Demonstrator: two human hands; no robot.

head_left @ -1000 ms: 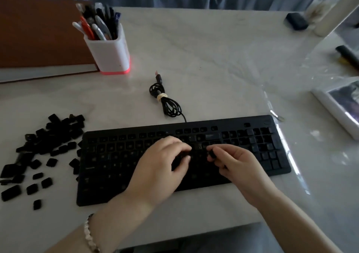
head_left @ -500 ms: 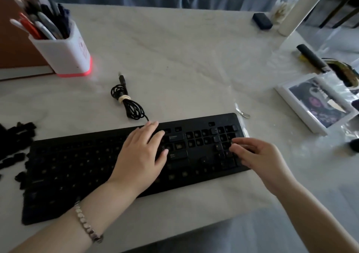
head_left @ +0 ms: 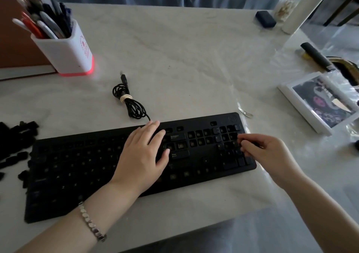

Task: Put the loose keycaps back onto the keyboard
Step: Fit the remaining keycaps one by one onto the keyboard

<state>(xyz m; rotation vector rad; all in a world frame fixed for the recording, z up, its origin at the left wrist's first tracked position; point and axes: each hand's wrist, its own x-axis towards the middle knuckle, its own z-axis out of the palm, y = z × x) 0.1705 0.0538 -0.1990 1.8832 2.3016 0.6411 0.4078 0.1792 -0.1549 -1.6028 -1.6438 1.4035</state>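
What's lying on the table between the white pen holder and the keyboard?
A bundled black cable, tied with a pale band, lies between the pen holder and the keyboard, seen in the head view.

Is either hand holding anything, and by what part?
Left hand lies flat on the keyboard, holding nothing. Right hand bunches its fingertips over the number pad; whether they pinch a keycap cannot be told.
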